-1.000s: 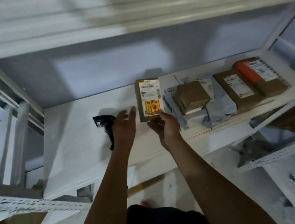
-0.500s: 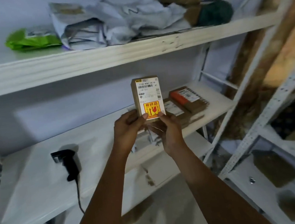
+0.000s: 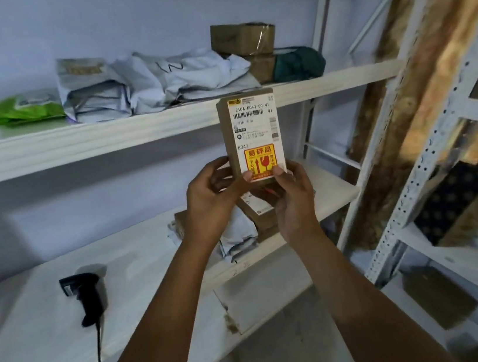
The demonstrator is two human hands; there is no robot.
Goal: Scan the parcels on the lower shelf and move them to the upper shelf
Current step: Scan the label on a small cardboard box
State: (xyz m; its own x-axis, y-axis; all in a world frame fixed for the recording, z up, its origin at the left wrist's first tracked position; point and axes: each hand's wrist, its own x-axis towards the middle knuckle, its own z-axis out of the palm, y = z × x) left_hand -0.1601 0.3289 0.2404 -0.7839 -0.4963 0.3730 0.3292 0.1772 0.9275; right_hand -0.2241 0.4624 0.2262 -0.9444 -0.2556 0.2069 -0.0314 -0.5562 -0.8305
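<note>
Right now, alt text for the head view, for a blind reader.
A left hand and right hand hold a labelled cardboard parcel upright in front of the upper shelf. A black scanner lies on the lower shelf.

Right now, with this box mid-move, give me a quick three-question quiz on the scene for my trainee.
1. True or false: the left hand and the right hand both hold the labelled parcel.
2. Where is the scanner? A in the left hand; B on the lower shelf; C in the right hand.
3. Fill in: the leftmost bag on the upper shelf is ____.
Key: 1 true; 2 B; 3 green.
</note>
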